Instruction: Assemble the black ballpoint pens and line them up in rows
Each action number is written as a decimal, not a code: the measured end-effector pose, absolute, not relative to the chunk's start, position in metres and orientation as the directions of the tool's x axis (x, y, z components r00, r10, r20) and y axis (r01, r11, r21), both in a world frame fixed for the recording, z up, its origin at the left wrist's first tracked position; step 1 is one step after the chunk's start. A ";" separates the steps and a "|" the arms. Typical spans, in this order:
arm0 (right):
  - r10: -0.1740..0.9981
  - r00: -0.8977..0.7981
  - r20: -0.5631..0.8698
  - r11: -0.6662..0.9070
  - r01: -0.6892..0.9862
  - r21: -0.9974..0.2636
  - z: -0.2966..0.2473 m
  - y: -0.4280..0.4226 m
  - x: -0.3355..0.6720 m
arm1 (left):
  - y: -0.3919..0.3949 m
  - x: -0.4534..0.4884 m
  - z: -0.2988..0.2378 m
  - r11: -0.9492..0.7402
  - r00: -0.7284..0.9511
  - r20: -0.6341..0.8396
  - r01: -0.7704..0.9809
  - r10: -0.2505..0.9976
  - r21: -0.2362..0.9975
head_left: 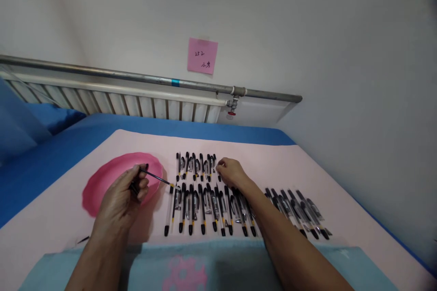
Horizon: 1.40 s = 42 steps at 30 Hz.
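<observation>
Over the edge of the pink dish (97,177), my left hand (126,191) is closed on a thin black pen refill (157,177), whose tip points right toward the rows of pens. Something dark, perhaps caps, also shows in that palm, partly hidden by the fingers. At the right end of the back row of pens (194,166), my right hand (232,172) has its fingers pinched on a pen part (219,175), mostly covered. Below it lies a longer front row of black-capped clear pens (202,211), with clips and small metal tips among them; my right forearm covers its right end.
Right of my forearm lies another group of pen parts (303,213). A small dark piece (83,239) sits near my left wrist. The pink tabletop (273,163) has a blue border, with a radiator (143,105) and pipe behind. A pink note (202,56) hangs on the wall.
</observation>
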State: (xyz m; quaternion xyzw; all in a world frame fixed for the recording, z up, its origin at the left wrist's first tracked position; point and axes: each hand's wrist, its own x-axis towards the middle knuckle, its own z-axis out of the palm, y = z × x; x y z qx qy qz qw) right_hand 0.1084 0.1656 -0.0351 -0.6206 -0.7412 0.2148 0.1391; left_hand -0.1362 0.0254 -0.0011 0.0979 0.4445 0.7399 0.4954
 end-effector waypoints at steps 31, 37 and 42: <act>0.974 -0.225 0.001 0.178 0.772 -0.610 0.003 0.144 0.099 | 0.024 -0.095 -0.002 0.043 -0.298 -0.255 -0.569 0.920 0.822; 0.990 -0.125 -0.060 0.072 0.833 -0.549 -0.026 0.167 0.116 | 0.021 -0.088 0.000 0.143 -0.212 -0.327 -0.596 0.921 0.790; 0.991 -0.127 -0.050 0.074 0.808 -0.585 -0.037 0.167 0.114 | 0.021 -0.084 0.004 0.186 -0.189 -0.381 -0.629 0.905 0.755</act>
